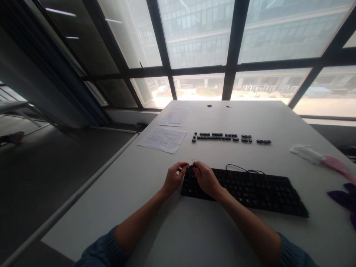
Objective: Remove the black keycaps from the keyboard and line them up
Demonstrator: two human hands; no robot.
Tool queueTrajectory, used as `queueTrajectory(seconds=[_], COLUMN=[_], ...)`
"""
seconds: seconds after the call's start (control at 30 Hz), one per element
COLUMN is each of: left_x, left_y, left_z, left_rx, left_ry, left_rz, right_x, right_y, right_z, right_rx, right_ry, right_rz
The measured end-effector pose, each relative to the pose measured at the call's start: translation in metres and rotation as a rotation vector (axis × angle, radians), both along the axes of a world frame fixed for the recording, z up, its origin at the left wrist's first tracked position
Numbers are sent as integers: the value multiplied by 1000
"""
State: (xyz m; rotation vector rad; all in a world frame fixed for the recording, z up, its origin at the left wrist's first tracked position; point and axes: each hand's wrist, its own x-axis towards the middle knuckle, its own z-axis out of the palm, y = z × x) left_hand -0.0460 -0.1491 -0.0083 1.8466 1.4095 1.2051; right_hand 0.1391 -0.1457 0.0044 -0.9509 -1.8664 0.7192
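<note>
A black keyboard (250, 189) lies slightly askew in front of me. Over its upper left corner my left hand (175, 176) is closed in a pinch, its fingertips near those of the other hand; what they hold, if anything, is too small to make out. My right hand (206, 178) is also pinched, around a small tool with two thin, pale-tipped prongs (193, 160) that point up between the hands. Its exact kind is unclear. Beyond the keyboard, loose black keycaps (219, 137) stand in two rows, with a few more to the right.
Written sheets of paper (164, 139) lie at the left of the white table (116, 211). Behind the keyboard loops its black cable (236, 167). A white and pink item (314, 155) and a purple cloth-like thing (345, 196) lie at the right edge. Windows (198, 89) rise beyond the table.
</note>
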Motion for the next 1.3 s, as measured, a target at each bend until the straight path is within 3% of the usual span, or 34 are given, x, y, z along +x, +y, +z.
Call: queueTrajectory(seconds=[0.27, 0.47, 0.6, 0.8, 1.1, 1.3], left_x=[-3, 2, 8, 14, 15, 8], left_y=[-8, -8, -10, -13, -13, -10], left_z=[6, 8, 6, 2, -1, 4], left_rx=[32, -33, 23, 87, 81, 115], left_ry=[174, 262, 291, 225, 128, 119], left_rz=[-269, -219, -177, -163, -137, -219], right_x=[3, 4, 5, 6, 3, 4], right_y=[-8, -8, -8, -6, -2, 1], right_z=[-6, -11, -11, -6, -10, -9], right_rx=[100, 64, 55, -7, -48, -172], right_ry=[-95, 17, 72, 177, 176, 333], right_rz=[23, -15, -14, -128, -123, -178])
